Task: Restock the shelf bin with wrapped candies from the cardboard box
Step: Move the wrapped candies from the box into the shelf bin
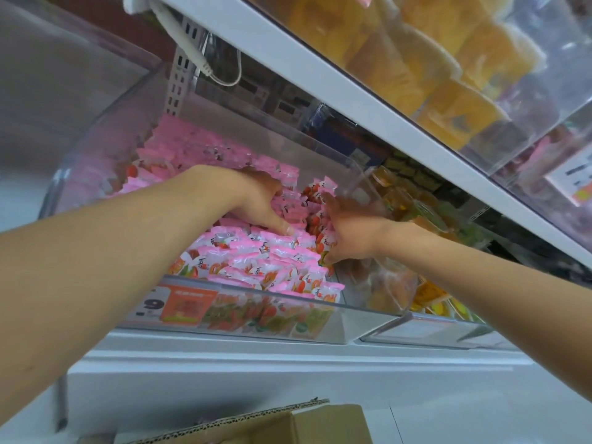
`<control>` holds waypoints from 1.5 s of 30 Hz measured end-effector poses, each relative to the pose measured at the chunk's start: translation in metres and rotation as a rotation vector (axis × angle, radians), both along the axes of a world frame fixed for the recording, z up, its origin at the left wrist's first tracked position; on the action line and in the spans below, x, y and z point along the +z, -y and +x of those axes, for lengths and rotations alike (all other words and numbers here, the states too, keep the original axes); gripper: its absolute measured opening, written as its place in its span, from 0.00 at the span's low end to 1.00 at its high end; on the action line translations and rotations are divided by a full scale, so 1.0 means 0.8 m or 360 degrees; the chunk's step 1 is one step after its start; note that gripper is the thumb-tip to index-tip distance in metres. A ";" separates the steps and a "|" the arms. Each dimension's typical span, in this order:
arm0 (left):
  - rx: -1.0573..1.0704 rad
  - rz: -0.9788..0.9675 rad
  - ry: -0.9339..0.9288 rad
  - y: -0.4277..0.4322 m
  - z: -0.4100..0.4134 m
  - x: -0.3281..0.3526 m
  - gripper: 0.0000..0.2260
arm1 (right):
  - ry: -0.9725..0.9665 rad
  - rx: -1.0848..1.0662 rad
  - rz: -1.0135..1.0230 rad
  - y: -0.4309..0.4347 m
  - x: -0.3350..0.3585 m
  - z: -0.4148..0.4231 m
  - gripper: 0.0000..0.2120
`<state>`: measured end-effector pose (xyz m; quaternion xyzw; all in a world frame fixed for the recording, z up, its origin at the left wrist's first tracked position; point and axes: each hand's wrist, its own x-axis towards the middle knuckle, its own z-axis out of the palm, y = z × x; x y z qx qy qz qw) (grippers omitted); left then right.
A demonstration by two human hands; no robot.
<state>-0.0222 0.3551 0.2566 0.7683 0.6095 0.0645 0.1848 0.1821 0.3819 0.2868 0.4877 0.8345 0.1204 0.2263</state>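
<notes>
1. Left hand (256, 203) lies palm down on the heap, thumb stretched toward five o'clock. The fingers look fairly straight, with their tips sunk among the wrappers. No wrapper shows pinched in it.
2. At three o'clock from it, near but apart, the right hand (350, 233) is spread. Its fingers point toward eleven o'clock and its palm is turned to the heap's right side. It is blurred, and nothing can be made out held in it.
3. Under and between both hands are the wrapped candies (250, 261), pink packets with red and orange fruit print. They are heaped high and slope down toward six o'clock.
4. They fill the shelf bin (336, 322), a clear plastic tub. Its front wall is at six o'clock of the heap and its curved side wall is at nine o'clock.
5. An orange price label (184, 306) sits on the front wall, at seven o'clock of the heap.
6. Touching the tub at three o'clock, a neighbouring bin (426, 328) holds orange and yellow sweets.
7. From twelve to two o'clock the upper shelf (320, 68) slants across, carrying yellow packs (448, 91) behind clear plastic.
8. A white cable (205, 67) hangs at eleven o'clock, behind the tub.
9. At six o'clock, well below the white shelf ledge (256, 360), the cardboard box (326, 424) shows its open flap edge. Its inside is out of sight.
</notes>
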 end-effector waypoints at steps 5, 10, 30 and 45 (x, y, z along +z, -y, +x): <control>0.0003 -0.0006 -0.0001 -0.002 0.000 -0.001 0.43 | 0.0029 0.0085 0.0062 0.001 0.002 0.002 0.45; -0.0005 -0.0003 0.0013 -0.002 0.000 -0.001 0.42 | 0.0079 -0.0027 -0.0143 -0.006 0.014 -0.007 0.53; 0.0432 0.0770 0.0545 0.238 0.064 0.018 0.02 | -0.1838 0.0042 0.0208 0.199 -0.014 0.022 0.04; 0.0671 -0.0774 0.0583 0.417 0.046 -0.297 0.03 | -0.0803 -0.1047 -0.1327 0.371 -0.383 0.134 0.30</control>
